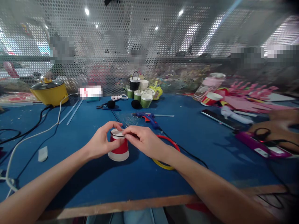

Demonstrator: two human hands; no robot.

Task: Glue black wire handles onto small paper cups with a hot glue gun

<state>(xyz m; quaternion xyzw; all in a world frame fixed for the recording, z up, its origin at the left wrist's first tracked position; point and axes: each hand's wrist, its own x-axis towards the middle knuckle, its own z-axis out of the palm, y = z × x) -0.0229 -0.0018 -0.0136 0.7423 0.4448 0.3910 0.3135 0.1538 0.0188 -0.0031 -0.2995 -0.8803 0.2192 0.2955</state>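
Note:
A red and white paper cup point(120, 150) stands upside down on the blue table, with a thin black band round its upper end. My left hand point(102, 140) is wrapped round the cup's left side, thumb across its front and fingers at the top. At the cup's upper right edge, the thumb and fingers of my right hand point(142, 138) are pinched together on something too small to make out. Behind my hands lies a blue glue gun point(149, 118). Red and yellow rings point(167, 165) lie partly under my right forearm.
Small cups point(146, 99) and black balls point(111, 104) stand at the back. A yellow pot point(49, 93) is back left. To the right are a phone point(219, 119), a purple power strip point(261, 144), pink pieces and another person's arm point(277, 130). Cables cross the table.

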